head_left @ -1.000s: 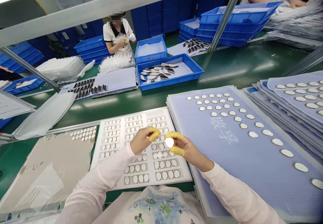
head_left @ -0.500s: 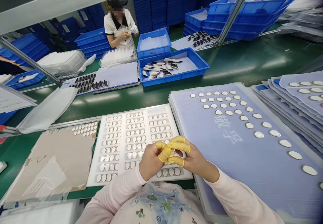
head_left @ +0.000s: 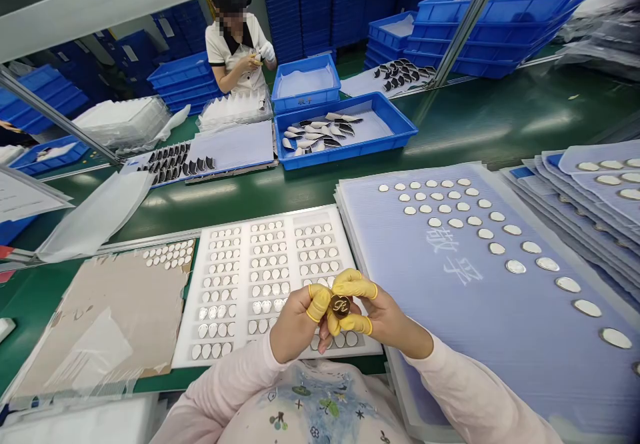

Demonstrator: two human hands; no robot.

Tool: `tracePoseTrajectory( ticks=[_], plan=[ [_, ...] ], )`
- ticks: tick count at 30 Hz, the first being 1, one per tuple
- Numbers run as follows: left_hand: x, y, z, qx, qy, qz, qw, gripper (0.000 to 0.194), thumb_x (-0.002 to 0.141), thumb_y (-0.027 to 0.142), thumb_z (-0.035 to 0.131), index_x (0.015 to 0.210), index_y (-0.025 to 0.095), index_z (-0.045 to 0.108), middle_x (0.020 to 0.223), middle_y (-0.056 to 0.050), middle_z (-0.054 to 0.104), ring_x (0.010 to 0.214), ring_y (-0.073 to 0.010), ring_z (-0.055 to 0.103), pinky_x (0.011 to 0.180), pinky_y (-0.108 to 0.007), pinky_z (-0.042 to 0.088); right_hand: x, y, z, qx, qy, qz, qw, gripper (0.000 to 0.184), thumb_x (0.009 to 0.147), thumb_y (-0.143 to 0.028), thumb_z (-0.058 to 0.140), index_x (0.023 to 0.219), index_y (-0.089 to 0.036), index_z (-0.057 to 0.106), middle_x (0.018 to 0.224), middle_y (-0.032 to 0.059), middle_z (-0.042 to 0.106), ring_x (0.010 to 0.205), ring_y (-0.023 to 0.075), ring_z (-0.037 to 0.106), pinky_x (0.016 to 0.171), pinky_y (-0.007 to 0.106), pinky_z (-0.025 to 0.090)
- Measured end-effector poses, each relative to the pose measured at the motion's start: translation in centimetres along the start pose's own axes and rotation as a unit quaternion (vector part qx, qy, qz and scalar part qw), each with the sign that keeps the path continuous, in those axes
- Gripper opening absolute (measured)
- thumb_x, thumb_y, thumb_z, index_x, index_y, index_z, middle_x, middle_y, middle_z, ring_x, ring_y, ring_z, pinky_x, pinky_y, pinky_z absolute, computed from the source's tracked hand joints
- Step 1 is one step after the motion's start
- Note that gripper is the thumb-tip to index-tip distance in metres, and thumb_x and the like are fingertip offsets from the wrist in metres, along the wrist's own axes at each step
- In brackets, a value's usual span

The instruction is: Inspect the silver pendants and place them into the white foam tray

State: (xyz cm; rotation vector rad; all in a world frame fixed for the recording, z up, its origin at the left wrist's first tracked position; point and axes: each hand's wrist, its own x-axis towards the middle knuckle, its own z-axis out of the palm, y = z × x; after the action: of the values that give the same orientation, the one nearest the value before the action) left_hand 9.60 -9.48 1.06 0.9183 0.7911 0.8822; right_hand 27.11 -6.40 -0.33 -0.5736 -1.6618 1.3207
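Note:
A small round dark disc with a gold "R"-like script letter (head_left: 341, 306) is held up in front of my chest, its lettered face toward me. My right hand (head_left: 387, 314) pinches it with yellow-cot-covered fingertips at its top and lower edges. My left hand (head_left: 299, 317) has its covered thumb against the disc's left edge, with fingers curled behind and partly hidden. Below them lies a white foam tray (head_left: 245, 244) with rows of white-faced oval pieces in its slots.
Right of the tray, a stack of bluish sheets (head_left: 380, 251) carries spaced-out white oval pieces. A cardboard sheet (head_left: 125, 297) lies left with more pieces. Beyond are a blue bin (head_left: 350, 151) of curved black-and-white parts, a slanted metal post (head_left: 467, 27) and a co-worker (head_left: 245, 57).
The disc has turned so its dark lettered face shows. My left fingers have shifted off its front and lowered; my right hand stays at the same spot.

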Motion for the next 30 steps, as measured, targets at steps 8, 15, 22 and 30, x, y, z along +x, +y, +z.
tracePoseTrajectory(
  ticks=[8,15,22,30],
  plan=[
    [0.2,0.3,-0.4,-0.077,-0.004,-0.028,0.997,0.043,0.083,0.056,0.069,0.077,0.018,0.05,0.049,0.007,0.052,0.03,-0.005,0.038,0.028,-0.016,0.037,-0.1,0.2,0.0,-0.014,-0.015,0.013,1.0,0.028,0.089,-0.048,0.068,0.113,-0.034,0.063,0.094,0.0041,0.058,0.066,0.0157,0.049,0.064,0.033,0.049],
    [0.6,-0.5,-0.7,-0.028,0.024,-0.037,0.999,0.046,0.081,0.059,0.07,0.078,0.018,0.05,0.049,0.007,0.054,0.03,-0.0069,0.045,0.029,-0.018,0.042,0.0,0.0,0.4,-0.037,0.011,0.096,0.995,0.03,0.081,-0.047,0.074,0.098,-0.026,0.059,0.074,-0.0032,0.049,0.06,0.0128,0.042,0.066,0.031,0.043],
    [1.1,-1.3,-1.0,0.004,0.038,-0.021,0.999,0.045,0.083,0.06,0.067,0.08,0.018,0.05,0.05,0.007,0.054,0.031,-0.0081,0.049,0.03,-0.018,0.042,0.0,0.4,0.9,-0.057,0.024,0.173,0.983,0.028,0.09,-0.046,0.062,0.077,-0.023,0.055,0.063,-0.0015,0.058,0.059,0.0145,0.049,0.06,0.03,0.04],
    [1.4,-1.5,-0.6,0.004,0.045,-0.019,0.999,0.046,0.084,0.06,0.066,0.078,0.018,0.048,0.05,0.007,0.054,0.031,-0.0061,0.046,0.031,-0.017,0.041,0.3,0.6,0.9,0.042,0.026,0.218,0.975,0.045,0.093,-0.061,0.053,0.072,-0.022,0.057,0.064,0.0019,0.067,0.059,0.0171,0.062,0.058,0.03,0.046]
  ],
)
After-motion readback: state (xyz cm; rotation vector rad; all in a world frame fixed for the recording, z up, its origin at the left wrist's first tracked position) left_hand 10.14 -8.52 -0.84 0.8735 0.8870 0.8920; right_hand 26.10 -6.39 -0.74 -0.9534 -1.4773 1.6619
